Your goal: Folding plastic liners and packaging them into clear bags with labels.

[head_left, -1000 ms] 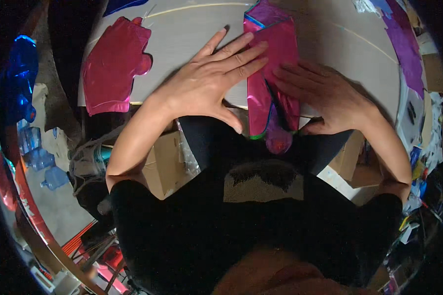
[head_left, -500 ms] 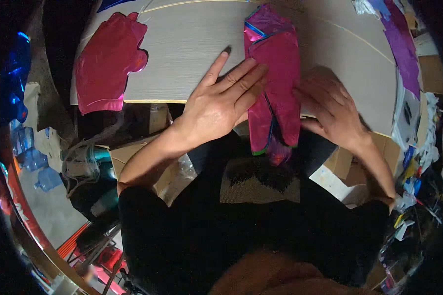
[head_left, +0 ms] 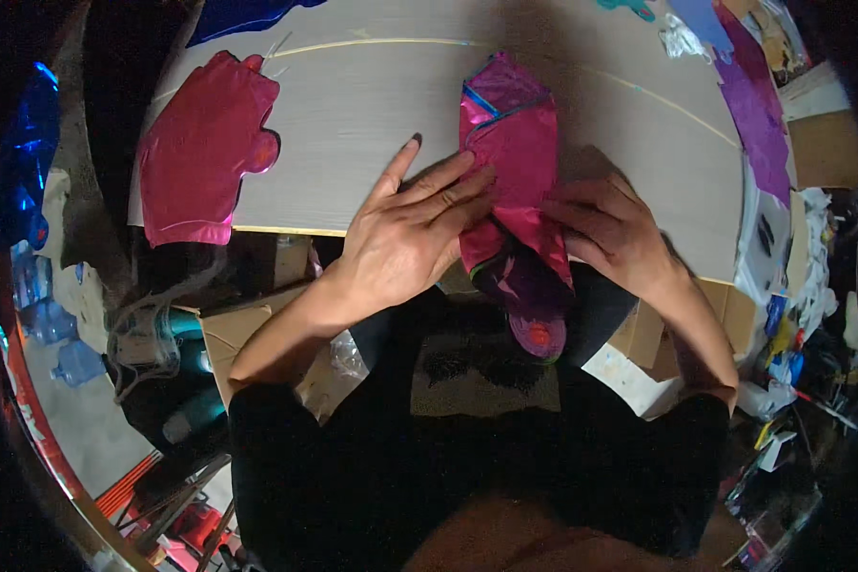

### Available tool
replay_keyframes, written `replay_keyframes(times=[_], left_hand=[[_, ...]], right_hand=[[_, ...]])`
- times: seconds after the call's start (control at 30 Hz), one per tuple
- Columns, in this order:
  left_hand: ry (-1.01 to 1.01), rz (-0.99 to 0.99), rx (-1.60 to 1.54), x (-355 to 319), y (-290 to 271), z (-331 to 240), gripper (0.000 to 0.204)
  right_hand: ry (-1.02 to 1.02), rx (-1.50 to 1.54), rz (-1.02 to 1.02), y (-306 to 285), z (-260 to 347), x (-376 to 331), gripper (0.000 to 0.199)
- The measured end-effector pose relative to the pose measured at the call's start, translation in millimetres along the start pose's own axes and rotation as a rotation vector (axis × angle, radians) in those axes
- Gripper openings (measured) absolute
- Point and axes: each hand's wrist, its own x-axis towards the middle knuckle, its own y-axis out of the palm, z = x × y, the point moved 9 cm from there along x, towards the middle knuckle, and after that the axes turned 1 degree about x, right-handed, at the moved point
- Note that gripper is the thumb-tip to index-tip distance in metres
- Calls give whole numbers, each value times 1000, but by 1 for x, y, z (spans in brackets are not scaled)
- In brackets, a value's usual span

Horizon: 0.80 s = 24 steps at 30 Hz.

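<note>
A folded magenta foil balloon [head_left: 510,153] lies on the pale wooden board [head_left: 353,124], its lower end hanging over the near edge toward my lap. My left hand [head_left: 405,238] lies flat with fingers spread, pressing on the balloon's left edge. My right hand [head_left: 610,229] rests on the balloon's right side, fingers curled onto the foil near its middle fold. Both hands flatten the same balloon between them.
A second flat magenta foil balloon [head_left: 205,153] lies at the board's left edge. Blue foil [head_left: 24,162] sits at the far left, purple foil [head_left: 758,105] at the right. Cardboard pieces [head_left: 257,324] and clutter [head_left: 791,353] surround my lap.
The balloon has slid nearer, its lower end further over the board's edge. My left hand has drawn back along with it, and my right hand stays on its right side.
</note>
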Motion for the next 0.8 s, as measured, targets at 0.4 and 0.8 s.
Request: replay_keyframes(times=[0.4, 0.8], left_hand=[[-303, -345, -358, -1, -20, 33, 17], [-622, -217, -373, 9, -7, 48, 31]], right_hand=[[387, 363, -145, 0, -28, 11, 6], [728, 727, -282, 17, -51, 5, 35]])
